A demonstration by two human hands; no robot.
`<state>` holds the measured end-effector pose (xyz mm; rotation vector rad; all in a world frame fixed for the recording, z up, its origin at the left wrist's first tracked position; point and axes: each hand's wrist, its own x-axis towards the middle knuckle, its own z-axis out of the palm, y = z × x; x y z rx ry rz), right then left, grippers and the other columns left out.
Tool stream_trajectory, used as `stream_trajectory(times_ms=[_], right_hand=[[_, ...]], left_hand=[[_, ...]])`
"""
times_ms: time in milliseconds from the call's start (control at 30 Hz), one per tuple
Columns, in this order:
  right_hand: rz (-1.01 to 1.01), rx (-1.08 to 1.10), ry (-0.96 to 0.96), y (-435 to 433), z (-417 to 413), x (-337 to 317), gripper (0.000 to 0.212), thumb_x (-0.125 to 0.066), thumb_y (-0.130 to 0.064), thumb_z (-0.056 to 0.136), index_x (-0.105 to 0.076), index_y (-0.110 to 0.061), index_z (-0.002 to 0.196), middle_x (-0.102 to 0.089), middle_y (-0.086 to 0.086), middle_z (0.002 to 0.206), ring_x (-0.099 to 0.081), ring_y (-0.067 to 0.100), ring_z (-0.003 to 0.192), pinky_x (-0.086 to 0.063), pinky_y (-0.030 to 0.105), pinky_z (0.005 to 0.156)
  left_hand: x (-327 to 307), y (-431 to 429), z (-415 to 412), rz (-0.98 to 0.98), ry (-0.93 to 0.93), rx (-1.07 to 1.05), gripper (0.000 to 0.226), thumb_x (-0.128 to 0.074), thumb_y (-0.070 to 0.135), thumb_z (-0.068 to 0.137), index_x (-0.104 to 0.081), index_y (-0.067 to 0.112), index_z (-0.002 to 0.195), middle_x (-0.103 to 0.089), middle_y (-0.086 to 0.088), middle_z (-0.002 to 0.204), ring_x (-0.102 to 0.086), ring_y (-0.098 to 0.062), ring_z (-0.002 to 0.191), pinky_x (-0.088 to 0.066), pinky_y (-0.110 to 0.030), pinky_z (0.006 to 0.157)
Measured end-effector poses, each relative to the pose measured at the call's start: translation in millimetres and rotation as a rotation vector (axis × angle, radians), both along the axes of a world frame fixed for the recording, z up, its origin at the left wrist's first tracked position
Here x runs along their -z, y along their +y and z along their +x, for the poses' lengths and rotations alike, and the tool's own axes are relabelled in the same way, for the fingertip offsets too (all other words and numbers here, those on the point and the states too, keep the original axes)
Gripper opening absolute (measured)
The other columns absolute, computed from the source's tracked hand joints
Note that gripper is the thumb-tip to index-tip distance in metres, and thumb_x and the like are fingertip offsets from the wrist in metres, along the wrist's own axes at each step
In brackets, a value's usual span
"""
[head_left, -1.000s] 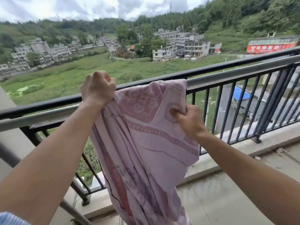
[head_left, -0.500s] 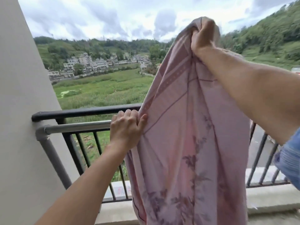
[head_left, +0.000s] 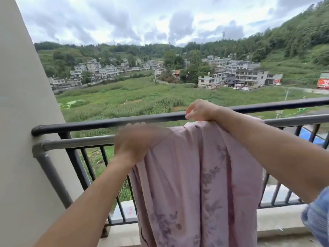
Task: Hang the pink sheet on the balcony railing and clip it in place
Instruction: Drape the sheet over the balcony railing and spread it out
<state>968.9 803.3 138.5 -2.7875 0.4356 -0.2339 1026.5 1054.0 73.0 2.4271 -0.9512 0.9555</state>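
The pink sheet, printed with faint purple flowers, hangs down on my side of the balcony railing. My left hand, blurred by motion, grips the sheet's top left edge at the level of the grey inner bar. At the black top rail, my right hand pinches the sheet's upper edge. Whether any of the sheet hangs over the far side of the rail is hidden. No clip is in view.
A beige wall closes off the left end of the railing. A concrete ledge runs under the bars. Beyond lie green fields, houses and wooded hills. A blue sleeve shows at the lower right.
My right hand has come down from high in the air to the top rail, bringing the sheet's upper edge with it. My left hand has shifted right along the inner bar.
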Motion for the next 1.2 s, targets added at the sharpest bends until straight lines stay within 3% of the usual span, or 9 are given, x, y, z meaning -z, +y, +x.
stream_trajectory(times_ms=[100,200,333,467,533,733,1000,1100,1200], right_hand=[[-0.048,-0.088,-0.160,17.9,-34.5,7.4,0.042,-0.049,-0.058,0.091,-0.071,-0.023,0.100,-0.070,-0.002,0.097,-0.062,0.019,0.090,-0.051,0.036,0.080],[-0.359,-0.085,-0.201,29.4,-62.3,26.4,0.062,-0.028,-0.069,0.091,-0.059,-0.019,0.071,-0.058,-0.006,0.069,-0.053,0.019,0.070,-0.035,0.031,0.055],[-0.454,-0.053,-0.271,37.2,-56.9,30.1,0.070,-0.019,-0.069,0.092,-0.050,-0.014,0.061,-0.051,-0.003,0.060,-0.048,0.022,0.061,-0.023,0.032,0.050],[-0.475,-0.062,-0.330,35.7,-55.2,35.9,0.072,-0.017,-0.070,0.091,-0.050,-0.014,0.060,-0.051,-0.003,0.058,-0.047,0.021,0.060,-0.022,0.031,0.050],[-0.480,-0.057,-0.362,31.7,-59.4,36.8,0.072,-0.017,-0.070,0.090,-0.053,-0.015,0.061,-0.049,-0.005,0.057,-0.047,0.022,0.061,-0.024,0.032,0.051],[-0.475,-0.009,-0.321,37.1,-50.2,35.2,0.071,-0.018,-0.070,0.091,-0.057,-0.017,0.062,-0.046,-0.004,0.060,-0.046,0.024,0.067,-0.028,0.034,0.058],[-0.470,0.024,-0.409,36.8,-62.2,39.0,0.065,-0.023,-0.067,0.093,-0.061,-0.020,0.069,-0.051,-0.005,0.059,-0.052,0.025,0.067,-0.029,0.033,0.059],[-0.469,0.004,-0.573,34.5,-69.5,58.3,0.068,-0.021,-0.071,0.089,-0.069,-0.023,0.098,-0.071,0.001,0.090,-0.064,0.026,0.089,-0.037,0.034,0.071],[-0.484,0.090,-0.745,16.7,-93.7,92.9,0.065,-0.040,-0.065,0.087,-0.060,-0.017,0.126,-0.065,0.003,0.118,-0.055,0.028,0.111,-0.029,0.041,0.098]], left_hand=[[19.6,4.6,-5.9,-0.117,-0.073,0.041,0.053,-0.025,0.053,0.095,-0.064,0.016,0.097,-0.065,-0.005,0.097,-0.058,-0.029,0.096,-0.038,-0.040,0.086],[66.4,18.6,-30.3,-0.387,-0.071,0.112,0.052,-0.053,0.043,0.091,-0.050,0.007,0.129,-0.050,-0.013,0.133,-0.044,-0.029,0.128,-0.030,-0.038,0.109],[113.4,17.2,-70.3,-0.803,0.615,0.189,0.085,-0.076,0.044,0.076,-0.033,0.015,0.142,-0.054,0.007,0.127,-0.053,0.001,0.117,-0.042,-0.018,0.098],[94.4,21.9,-67.5,-0.667,0.437,0.184,0.010,-0.070,0.016,0.084,-0.063,0.009,0.084,-0.058,0.009,0.062,-0.056,-0.003,0.054,-0.044,-0.017,0.055],[54.9,37.5,-56.6,-0.618,0.233,0.181,0.019,-0.066,0.011,0.083,-0.055,0.011,0.068,-0.044,0.007,0.050,-0.037,-0.007,0.042,-0.034,-0.025,0.044],[-77.0,42.1,17.0,-0.573,-0.013,-0.069,0.016,-0.062,0.013,0.086,-0.054,0.004,0.097,-0.067,-0.015,0.079,-0.061,-0.040,0.074,-0.038,-0.037,0.061],[-55.5,9.3,61.5,0.015,0.411,-0.255,0.028,-0.069,0.031,0.078,-0.065,0.017,0.102,-0.067,-0.006,0.110,-0.061,-0.028,0.098,-0.046,-0.034,0.079],[-43.5,-4.2,27.6,0.031,0.336,-0.027,0.030,-0.058,0.049,0.086,-0.067,0.023,0.097,-0.064,-0.003,0.108,-0.060,-0.026,0.100,-0.045,-0.037,0.082],[-16.5,-13.9,-7.8,0.171,0.060,-0.015,0.058,-0.028,0.055,0.096,-0.067,0.019,0.074,-0.069,-0.004,0.084,-0.063,-0.029,0.084,-0.037,-0.034,0.070]])
